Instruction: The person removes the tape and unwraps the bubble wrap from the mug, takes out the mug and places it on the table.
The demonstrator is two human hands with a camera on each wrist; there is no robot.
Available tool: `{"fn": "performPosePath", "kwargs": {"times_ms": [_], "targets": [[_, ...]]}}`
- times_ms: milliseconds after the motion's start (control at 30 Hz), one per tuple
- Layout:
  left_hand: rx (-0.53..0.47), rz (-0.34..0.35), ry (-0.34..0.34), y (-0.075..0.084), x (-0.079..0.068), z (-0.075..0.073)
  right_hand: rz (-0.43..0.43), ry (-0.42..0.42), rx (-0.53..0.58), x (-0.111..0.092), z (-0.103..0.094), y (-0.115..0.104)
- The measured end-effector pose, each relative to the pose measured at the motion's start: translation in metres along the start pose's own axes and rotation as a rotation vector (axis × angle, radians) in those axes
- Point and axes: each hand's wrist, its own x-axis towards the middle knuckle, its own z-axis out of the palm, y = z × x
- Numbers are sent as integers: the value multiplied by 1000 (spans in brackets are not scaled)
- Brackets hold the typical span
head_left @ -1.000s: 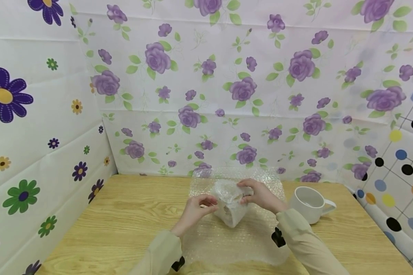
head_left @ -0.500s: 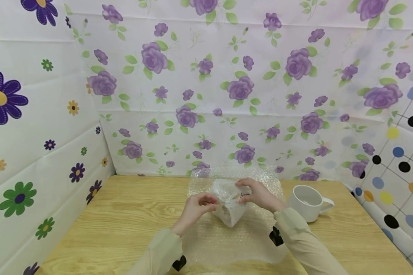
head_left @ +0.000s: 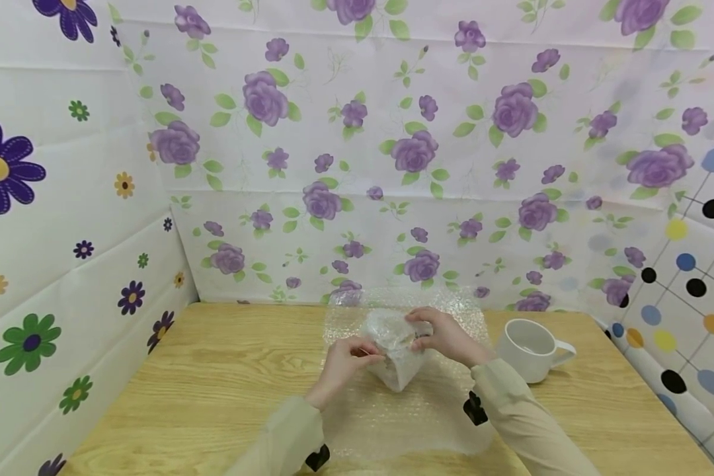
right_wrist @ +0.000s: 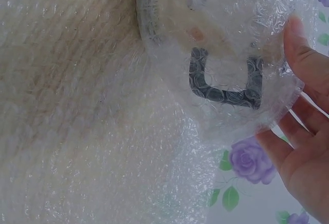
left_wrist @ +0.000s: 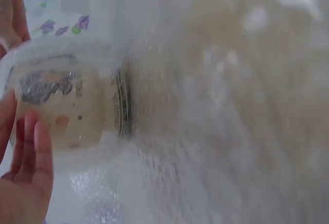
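A mug (left_wrist: 61, 100) stands wrapped in bubble wrap (head_left: 393, 330). Through the layers show a printed picture, a dark rim and a squarish dark handle (right_wrist: 226, 98). My right hand (head_left: 452, 337) grips the wrapped bundle at its upper right, thumb on one side and fingers on the other. At the near left of the bundle, my left hand (head_left: 342, 367) brings thumb and fingertips together against the wrap, pinching it; the exact contact is partly hidden. The rest of the bubble wrap sheet (head_left: 416, 423) lies flat under and around the bundle.
A plain white mug (head_left: 526, 350) stands upright on the wooden table (head_left: 226, 370), right of the right forearm. Flowered cloth (head_left: 345, 132) hangs behind the table, with patterned cloths at both sides. The sheet's far edge leans against the back cloth.
My left hand has moved slightly right, its fingertips now closer on the wrapped mug. The right hand keeps its hold. The whole head view has shifted a little.
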Motion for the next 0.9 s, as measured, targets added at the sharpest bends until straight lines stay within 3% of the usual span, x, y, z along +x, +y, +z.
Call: {"fn": "performPosePath", "kwargs": {"times_ms": [100, 433, 667, 900], "targets": [[32, 15, 22, 0, 0, 3, -4, 3, -3, 0, 1, 0], [-155, -80, 73, -3, -3, 3, 2, 2, -11, 0, 1, 1], [-3, -34, 86, -2, -3, 6, -6, 9, -23, 1, 0, 2], [31, -8, 98, -3, -3, 8, 15, 6, -14, 0, 1, -1]]}}
